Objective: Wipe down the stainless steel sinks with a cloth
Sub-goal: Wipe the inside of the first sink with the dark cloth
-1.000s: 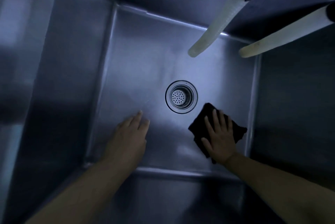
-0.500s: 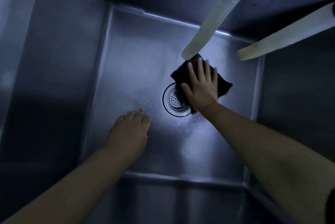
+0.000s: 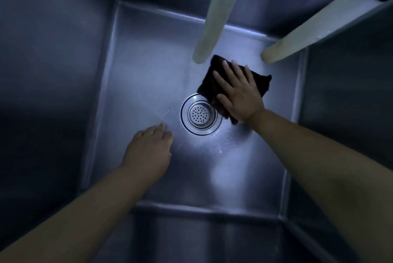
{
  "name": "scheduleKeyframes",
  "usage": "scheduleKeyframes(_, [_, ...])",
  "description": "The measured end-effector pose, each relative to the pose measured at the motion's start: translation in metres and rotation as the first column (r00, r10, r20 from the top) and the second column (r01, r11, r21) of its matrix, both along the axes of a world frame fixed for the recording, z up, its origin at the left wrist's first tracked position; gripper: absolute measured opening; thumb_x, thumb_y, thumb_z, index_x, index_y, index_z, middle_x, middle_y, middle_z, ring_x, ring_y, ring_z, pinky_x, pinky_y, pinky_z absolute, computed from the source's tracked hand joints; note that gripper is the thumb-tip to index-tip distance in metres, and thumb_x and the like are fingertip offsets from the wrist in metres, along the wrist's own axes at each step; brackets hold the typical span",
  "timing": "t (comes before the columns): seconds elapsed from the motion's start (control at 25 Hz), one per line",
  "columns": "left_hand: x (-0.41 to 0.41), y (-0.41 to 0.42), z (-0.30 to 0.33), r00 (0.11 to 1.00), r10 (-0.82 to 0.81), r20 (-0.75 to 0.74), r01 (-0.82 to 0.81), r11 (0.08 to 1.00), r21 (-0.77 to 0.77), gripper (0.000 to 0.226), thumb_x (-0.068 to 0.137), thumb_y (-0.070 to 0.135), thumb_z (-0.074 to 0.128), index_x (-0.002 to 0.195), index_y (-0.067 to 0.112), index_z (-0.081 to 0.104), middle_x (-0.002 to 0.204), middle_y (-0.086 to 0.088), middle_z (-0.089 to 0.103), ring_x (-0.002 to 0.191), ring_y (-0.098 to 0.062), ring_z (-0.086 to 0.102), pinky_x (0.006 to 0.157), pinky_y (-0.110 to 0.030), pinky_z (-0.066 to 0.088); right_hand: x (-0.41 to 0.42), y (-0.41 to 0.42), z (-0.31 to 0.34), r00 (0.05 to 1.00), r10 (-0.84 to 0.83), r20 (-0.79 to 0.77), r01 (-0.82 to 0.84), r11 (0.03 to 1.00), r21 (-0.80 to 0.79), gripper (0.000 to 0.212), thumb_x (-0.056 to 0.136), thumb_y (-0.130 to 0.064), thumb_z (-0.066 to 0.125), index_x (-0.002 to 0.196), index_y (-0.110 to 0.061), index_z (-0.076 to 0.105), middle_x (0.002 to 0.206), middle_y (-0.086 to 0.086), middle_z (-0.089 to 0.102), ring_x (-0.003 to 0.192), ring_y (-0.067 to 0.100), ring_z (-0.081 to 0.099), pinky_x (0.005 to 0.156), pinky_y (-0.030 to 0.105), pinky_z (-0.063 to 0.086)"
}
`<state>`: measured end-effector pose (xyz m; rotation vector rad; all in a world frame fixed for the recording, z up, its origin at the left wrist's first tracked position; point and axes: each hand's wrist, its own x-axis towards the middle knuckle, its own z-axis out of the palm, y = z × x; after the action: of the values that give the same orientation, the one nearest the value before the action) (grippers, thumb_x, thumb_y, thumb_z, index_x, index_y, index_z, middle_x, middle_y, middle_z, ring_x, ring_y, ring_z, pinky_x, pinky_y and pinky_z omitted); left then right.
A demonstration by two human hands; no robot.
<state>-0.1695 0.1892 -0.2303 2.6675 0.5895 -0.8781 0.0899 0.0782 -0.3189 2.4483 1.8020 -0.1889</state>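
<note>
Both hands are down inside a deep stainless steel sink (image 3: 136, 75). Right hand (image 3: 239, 92), right of centre in the frame, lies flat with fingers straight and spread, pressing a dark cloth (image 3: 260, 84) against the sink floor; it does not grip the cloth. This cloth sits just to the upper right of the round drain strainer (image 3: 200, 116), its lower edge overlapping the drain's outer ring. Left hand (image 3: 148, 152), lower left of centre, rests on the sink floor with fingers relaxed and together, holding nothing, fingertips near the drain's left side but apart from it. Two pale hoses (image 3: 214, 15) enter from the top of the frame: one ends just above the cloth's upper corner, the other (image 3: 306, 28) ends at the upper right, near the sink's right wall. Fine scratches show on the lit floor below the drain.
</note>
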Motion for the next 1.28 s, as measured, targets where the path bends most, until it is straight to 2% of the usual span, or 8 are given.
scheduleKeyframes(0.24, [0.003,-0.006,-0.003,0.997,-0.074,0.017,0.073,0.997,0.035,0.061,0.087,0.029,0.055,0.142,0.012,0.036,0.153,-0.015,0.027,0.138,-0.029,0.033,0.109,-0.040,0.030,-0.022,-0.079,0.006,0.986,-0.165,0.005,0.165,0.986,-0.036,0.064,0.091,-0.045,0.032,0.149,-0.018,0.026,0.156,0.017,0.019,0.144,0.036,0.012,0.115,0.052,0.008])
scheduleKeyframes(0.32, [0.004,-0.006,-0.011,0.994,-0.099,0.056,0.096,0.994,0.058,0.068,0.053,0.027,0.084,0.115,0.005,0.064,0.128,-0.024,0.057,0.110,-0.037,0.059,0.087,-0.046,0.049,-0.017,-0.081,0.009,0.990,-0.141,0.011,0.141,0.989,-0.051,0.066,0.090,-0.049,0.033,0.148,-0.018,0.027,0.156,0.016,0.019,0.144,0.036,0.012,0.115,0.053,0.008])
scheduleKeyframes(0.4, [0.005,-0.007,-0.018,0.988,-0.125,0.089,0.115,0.988,0.103,0.067,0.032,0.019,0.087,0.095,0.003,0.073,0.109,-0.024,0.067,0.094,-0.038,0.066,0.075,-0.047,0.053,0.003,-0.069,0.010,0.996,-0.089,0.006,0.089,0.994,-0.065,0.068,0.090,-0.052,0.033,0.149,-0.019,0.026,0.156,0.015,0.018,0.144,0.035,0.013,0.115,0.052,0.008])
scheduleKeyframes(0.56, [0.015,-0.013,-0.021,0.980,-0.144,0.140,0.133,0.987,0.091,0.064,0.038,0.019,0.085,0.098,0.005,0.072,0.113,-0.021,0.066,0.107,-0.035,0.063,0.086,-0.049,0.051,0.063,-0.032,0.010,0.999,-0.040,0.013,0.041,0.997,-0.064,0.069,0.088,-0.050,0.033,0.148,-0.017,0.029,0.155,0.017,0.021,0.141,0.039,0.022,0.112,0.051,0.014])
scheduleKeyframes(0.76, [0.017,-0.006,-0.018,0.981,-0.089,0.170,0.075,0.993,0.087,0.048,0.056,0.020,0.077,0.100,0.004,0.071,0.117,-0.022,0.065,0.111,-0.036,0.061,0.088,-0.050,0.050,0.109,-0.024,0.008,0.959,-0.282,0.044,0.284,0.957,-0.066,0.073,0.086,-0.053,0.023,0.150,-0.018,0.023,0.154,0.018,0.024,0.142,0.036,0.020,0.115,0.050,0.013])
scheduleKeyframes(0.92, [0.010,0.003,0.000,0.994,-0.025,0.108,0.015,0.996,0.086,0.059,0.086,0.030,0.058,0.140,0.016,0.040,0.155,-0.012,0.025,0.143,-0.026,0.024,0.113,-0.041,0.023,0.069,-0.051,0.010,0.880,-0.472,0.049,0.474,0.878,-0.069,0.073,0.085,-0.052,0.021,0.150,-0.018,0.021,0.156,0.018,0.017,0.141,0.037,0.017,0.115,0.051,0.007])
scheduleKeyframes(1.12, [-0.016,0.019,0.042,0.998,0.060,0.017,-0.060,0.998,0.015,0.063,0.093,0.036,0.046,0.149,0.021,0.020,0.160,-0.006,0.006,0.146,-0.021,0.011,0.116,-0.038,0.018,-0.021,-0.119,0.019,0.889,-0.458,0.009,0.456,0.882,-0.115,0.071,0.087,-0.049,0.028,0.149,-0.013,0.024,0.155,0.021,0.017,0.141,0.040,0.014,0.113,0.052,0.003])
scheduleKeyframes(1.28, [-0.063,0.030,0.071,0.998,0.063,0.013,-0.063,0.998,0.008,0.067,0.079,0.031,0.068,0.139,0.012,0.045,0.148,-0.016,0.037,0.132,-0.032,0.042,0.103,-0.048,0.041,-0.116,-0.151,0.021,0.820,-0.572,-0.006,0.566,0.812,-0.142,0.070,0.087,-0.045,0.033,0.143,-0.003,0.032,0.149,0.030,0.026,0.137,0.042,0.018,0.109,0.056,0.012])
